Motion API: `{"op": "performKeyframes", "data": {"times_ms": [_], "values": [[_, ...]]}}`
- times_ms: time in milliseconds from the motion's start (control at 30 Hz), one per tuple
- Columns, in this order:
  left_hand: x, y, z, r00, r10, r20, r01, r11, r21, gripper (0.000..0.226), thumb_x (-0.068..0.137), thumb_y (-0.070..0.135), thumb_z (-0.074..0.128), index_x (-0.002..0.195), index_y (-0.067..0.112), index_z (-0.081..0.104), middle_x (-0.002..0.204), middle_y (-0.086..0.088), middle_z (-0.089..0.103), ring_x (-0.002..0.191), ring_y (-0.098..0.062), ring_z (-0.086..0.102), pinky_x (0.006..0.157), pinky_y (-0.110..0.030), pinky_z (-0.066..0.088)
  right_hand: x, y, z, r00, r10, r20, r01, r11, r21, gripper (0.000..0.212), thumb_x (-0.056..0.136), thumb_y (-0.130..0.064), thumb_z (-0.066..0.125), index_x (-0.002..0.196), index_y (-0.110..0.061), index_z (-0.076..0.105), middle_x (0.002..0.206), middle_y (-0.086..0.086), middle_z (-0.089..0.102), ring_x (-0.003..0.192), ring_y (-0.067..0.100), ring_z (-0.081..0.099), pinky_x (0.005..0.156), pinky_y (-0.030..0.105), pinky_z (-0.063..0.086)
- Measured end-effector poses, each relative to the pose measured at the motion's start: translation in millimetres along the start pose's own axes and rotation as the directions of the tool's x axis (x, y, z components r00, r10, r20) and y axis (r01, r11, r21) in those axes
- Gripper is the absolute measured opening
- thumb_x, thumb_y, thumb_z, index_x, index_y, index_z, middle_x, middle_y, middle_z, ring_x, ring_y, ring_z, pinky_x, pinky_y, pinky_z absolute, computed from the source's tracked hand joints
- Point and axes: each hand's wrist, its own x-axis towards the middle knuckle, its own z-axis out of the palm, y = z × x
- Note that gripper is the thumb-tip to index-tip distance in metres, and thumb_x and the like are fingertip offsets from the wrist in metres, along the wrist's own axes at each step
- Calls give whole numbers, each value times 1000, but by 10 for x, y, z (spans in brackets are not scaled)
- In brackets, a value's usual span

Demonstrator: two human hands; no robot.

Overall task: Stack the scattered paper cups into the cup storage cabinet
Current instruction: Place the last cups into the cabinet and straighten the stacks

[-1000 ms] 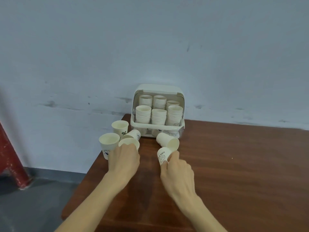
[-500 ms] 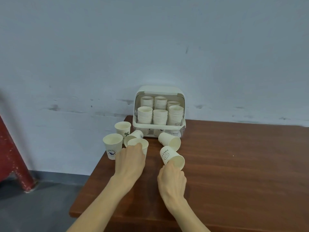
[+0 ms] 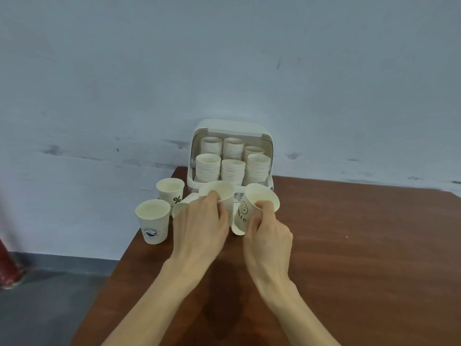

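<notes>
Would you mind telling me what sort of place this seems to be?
Probably a plain utility or back room: a worn, scuffed painted wall, a bare grey floor, and a wooden table bearing a cup storage cabinet.

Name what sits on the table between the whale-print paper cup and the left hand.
In the head view, a white paper cup lying on its side sits between the whale-print paper cup and the left hand.

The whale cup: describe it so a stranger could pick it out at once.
Start at the cabinet against the wall, at the table's back left corner. In front of it and to the left, near the table's left edge, stand two upright cups. The whale cup is the nearer one, with a round blue emblem; the percent cup behind shows a black sign.
</notes>
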Motion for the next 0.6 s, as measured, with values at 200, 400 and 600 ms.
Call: {"op": "performKeyframes", "data": {"times_ms": [200, 400, 600], "values": [[276, -106, 32, 998, -34, -58, 30, 998, -59, 19, 97, 30, 41, 91, 20, 56, 83, 0, 67, 73, -23, 59, 58, -37, 46, 602, -58, 125, 993, -89, -81, 95, 993, 66, 21, 96, -13, 42, 111, -12, 57, 90, 7, 68, 83, 31, 61, 70, 39, 44], [738, -170, 103, 987, -82, -135, 67, 991, -112, 21, 98, 29, 43, 102, 18, 60, 95, -1, 68, 84, -25, 59, 63, -33, 36, 1161, -64, 377, 990, -97, -101, 109, 987, 121, 20, 97, -15, 42, 108, -14, 59, 81, 3, 66, 77, 27, 58, 71, 39, 45], [1138, -207, 309, 972, -125, -199, 81, 973, -215, 18, 96, 26, 46, 100, 17, 61, 91, -2, 69, 84, -28, 61, 71, -42, 48, 1605, 2, 790, 990, -71, -124, 97, 970, 222, 20, 96, -13, 45, 106, -16, 62, 77, 2, 67, 71, 24, 57, 67, 37, 46]]}}
